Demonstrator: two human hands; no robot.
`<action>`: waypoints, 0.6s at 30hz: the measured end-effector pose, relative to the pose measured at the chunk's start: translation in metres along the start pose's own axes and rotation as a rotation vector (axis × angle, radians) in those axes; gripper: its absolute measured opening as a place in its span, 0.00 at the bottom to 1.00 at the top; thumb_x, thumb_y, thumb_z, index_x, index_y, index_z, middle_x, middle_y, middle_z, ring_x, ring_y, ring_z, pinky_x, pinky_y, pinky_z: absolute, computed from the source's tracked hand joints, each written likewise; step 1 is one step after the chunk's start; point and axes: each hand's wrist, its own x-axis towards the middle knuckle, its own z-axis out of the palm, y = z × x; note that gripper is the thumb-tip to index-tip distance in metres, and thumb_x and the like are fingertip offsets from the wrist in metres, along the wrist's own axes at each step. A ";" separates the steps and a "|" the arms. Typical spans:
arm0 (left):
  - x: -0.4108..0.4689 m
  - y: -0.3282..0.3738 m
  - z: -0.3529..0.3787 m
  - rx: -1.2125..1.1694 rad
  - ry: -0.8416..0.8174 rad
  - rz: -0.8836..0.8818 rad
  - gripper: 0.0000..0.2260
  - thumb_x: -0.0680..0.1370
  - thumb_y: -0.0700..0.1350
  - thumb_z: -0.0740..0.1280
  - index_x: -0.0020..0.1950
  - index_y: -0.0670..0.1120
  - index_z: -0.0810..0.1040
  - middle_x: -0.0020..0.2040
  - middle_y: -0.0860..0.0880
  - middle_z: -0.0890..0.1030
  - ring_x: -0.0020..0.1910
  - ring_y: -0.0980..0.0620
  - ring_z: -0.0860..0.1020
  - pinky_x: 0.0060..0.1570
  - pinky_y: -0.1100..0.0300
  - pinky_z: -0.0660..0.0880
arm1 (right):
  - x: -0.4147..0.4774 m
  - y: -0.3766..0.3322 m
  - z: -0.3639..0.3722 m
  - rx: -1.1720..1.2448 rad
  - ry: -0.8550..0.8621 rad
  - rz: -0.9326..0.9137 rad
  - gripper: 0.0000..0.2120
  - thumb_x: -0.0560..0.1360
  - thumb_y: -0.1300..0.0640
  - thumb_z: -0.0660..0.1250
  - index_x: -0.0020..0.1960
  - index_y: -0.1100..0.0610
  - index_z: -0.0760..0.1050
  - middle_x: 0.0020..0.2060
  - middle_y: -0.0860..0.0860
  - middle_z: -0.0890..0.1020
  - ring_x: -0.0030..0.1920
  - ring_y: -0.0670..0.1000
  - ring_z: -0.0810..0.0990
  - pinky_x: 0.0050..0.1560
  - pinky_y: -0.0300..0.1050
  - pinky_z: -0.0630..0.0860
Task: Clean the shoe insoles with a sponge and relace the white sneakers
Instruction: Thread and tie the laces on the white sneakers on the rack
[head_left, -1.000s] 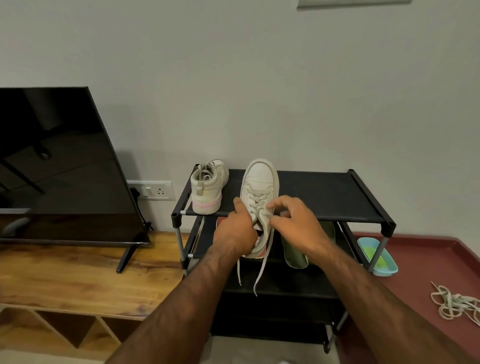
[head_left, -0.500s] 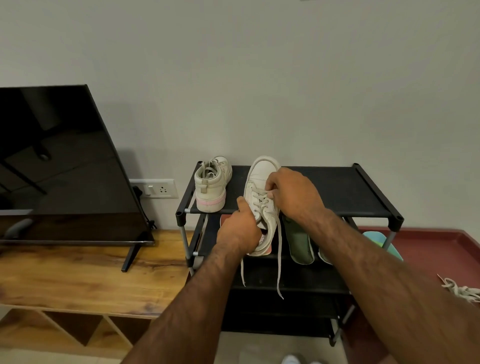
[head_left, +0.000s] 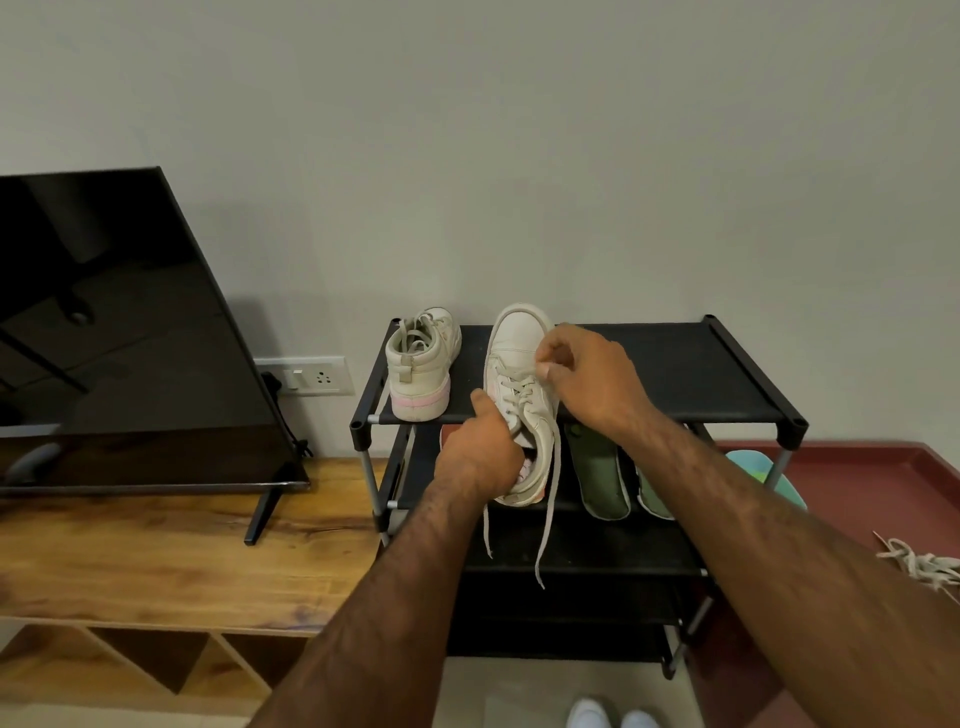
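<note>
Now: white sneaker (head_left: 521, 340) on top shelf of the shoe rack (head_left: 701, 374), heel overhanging its front rail. Left hand (head_left: 480, 457) grips the heel, fingers curled; right hand (head_left: 589, 379) fingers pinch the lace (head_left: 551, 493) near the toe-end eyelets.

Head-worn camera looks forward and down, close over the shoe rack (head_left: 727, 374).

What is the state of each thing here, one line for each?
Near sneaker: laced, lace ends hanging loose, gripped by left hand.
Right hand: pinching lace near toe.
Far sneaker: standing on top shelf, laced.
Green insoles: out of shoes, lying on lower shelf.
Spare lace: loose heap.
Television: off.
</note>
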 end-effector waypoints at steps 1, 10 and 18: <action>0.000 0.001 -0.001 -0.014 0.000 -0.011 0.39 0.80 0.40 0.64 0.82 0.42 0.41 0.64 0.40 0.79 0.61 0.41 0.79 0.62 0.45 0.78 | -0.002 -0.002 0.000 -0.091 -0.020 -0.071 0.04 0.79 0.55 0.69 0.50 0.47 0.81 0.49 0.44 0.83 0.49 0.45 0.81 0.50 0.42 0.76; -0.003 0.004 -0.002 -0.021 -0.018 -0.012 0.40 0.80 0.39 0.64 0.82 0.42 0.40 0.62 0.41 0.80 0.59 0.42 0.80 0.61 0.44 0.79 | -0.006 -0.017 0.005 -0.802 -0.093 -0.342 0.11 0.81 0.58 0.66 0.63 0.54 0.76 0.57 0.52 0.76 0.47 0.53 0.80 0.45 0.50 0.79; -0.006 0.004 -0.006 0.005 -0.040 0.007 0.40 0.81 0.40 0.63 0.83 0.41 0.39 0.62 0.41 0.80 0.59 0.42 0.80 0.59 0.47 0.78 | -0.003 -0.014 0.015 -0.582 -0.008 -0.210 0.10 0.76 0.64 0.65 0.57 0.59 0.72 0.54 0.56 0.77 0.45 0.52 0.75 0.41 0.46 0.71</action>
